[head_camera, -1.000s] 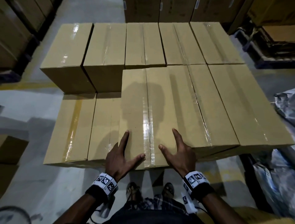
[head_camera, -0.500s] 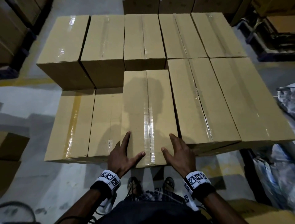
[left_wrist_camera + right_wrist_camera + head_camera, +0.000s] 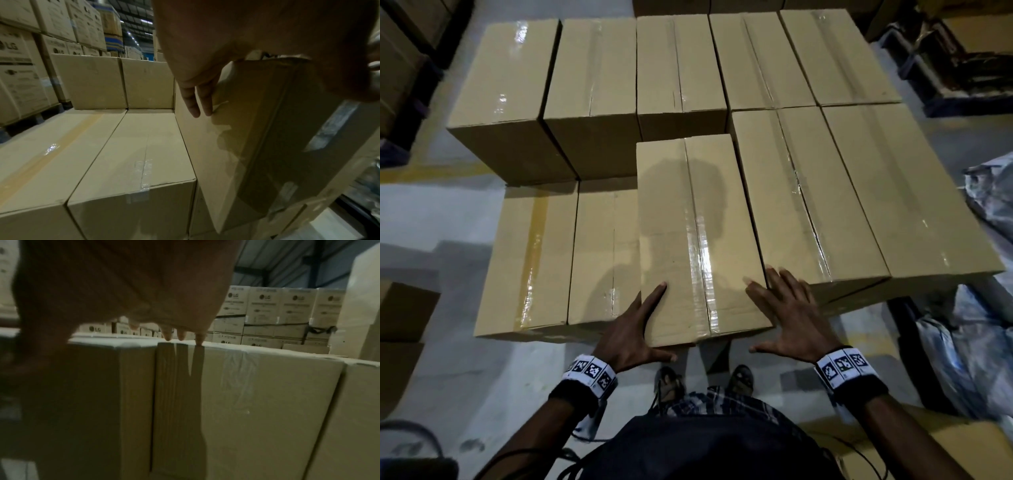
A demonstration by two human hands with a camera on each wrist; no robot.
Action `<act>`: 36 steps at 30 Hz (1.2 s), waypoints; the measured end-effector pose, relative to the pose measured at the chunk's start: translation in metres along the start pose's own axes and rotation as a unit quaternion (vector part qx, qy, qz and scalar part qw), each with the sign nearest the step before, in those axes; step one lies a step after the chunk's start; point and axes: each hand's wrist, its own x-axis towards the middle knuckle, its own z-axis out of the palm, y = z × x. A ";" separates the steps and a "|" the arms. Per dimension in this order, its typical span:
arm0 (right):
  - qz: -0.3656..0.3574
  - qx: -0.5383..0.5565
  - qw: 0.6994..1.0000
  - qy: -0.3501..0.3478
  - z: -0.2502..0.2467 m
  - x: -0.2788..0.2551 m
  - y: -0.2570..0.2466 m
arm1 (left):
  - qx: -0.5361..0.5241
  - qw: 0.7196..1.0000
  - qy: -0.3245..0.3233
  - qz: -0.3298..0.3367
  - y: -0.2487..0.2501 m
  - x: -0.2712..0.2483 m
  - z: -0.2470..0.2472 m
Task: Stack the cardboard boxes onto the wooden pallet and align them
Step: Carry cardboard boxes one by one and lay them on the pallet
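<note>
Warehouse floor (image 3: 431, 219), pale grey concrete with a yellow painted line on the left, carries the stack of plain cardboard boxes. Far row: 5 boxes side by side on the upper layer. Near row: 2 long boxes on the right at the same height, and 2 lower boxes (image 3: 571, 253) on the left, their tops a layer down. Between these sits the taped box (image 3: 698, 233), lying lengthwise on the upper layer, its right side close against the neighbouring box (image 3: 804, 205) and its far end toward the far row; its near end juts out slightly past the lower boxes. The pallet under the stack is hidden.

Both hands are spread, fingers straight, gripping nothing. The left hand (image 3: 635, 329) lies flat against the near left corner of the taped box, forefinger on its top edge, thumb along the near face; the left wrist view shows the fingers (image 3: 195, 100) flat on the box's left side. The right hand (image 3: 787, 318) rests at the near right corner, fingertips at the seam between the taped box and its neighbour; the right wrist view shows fingertips (image 3: 198, 338) touching the top edge there.

Around the stack: dark pallets with more cartons at the far left and right, crumpled plastic wrap (image 3: 983, 212) on the right, and tall stacks of printed cartons (image 3: 277, 309) under a metal roof.
</note>
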 end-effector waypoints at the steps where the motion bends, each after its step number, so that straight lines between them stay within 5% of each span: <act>1: 0.001 -0.017 1.000 -0.009 0.006 0.001 0.003 | -0.003 1.000 0.007 0.004 0.000 0.000 0.003; 8: 0.016 -0.046 0.998 0.027 0.015 0.006 0.006 | -0.029 0.998 0.045 0.030 -0.001 0.004 0.009; 36: 0.038 -0.033 0.998 -0.041 -0.018 0.052 0.014 | 0.013 0.998 0.048 0.034 -0.001 0.048 -0.022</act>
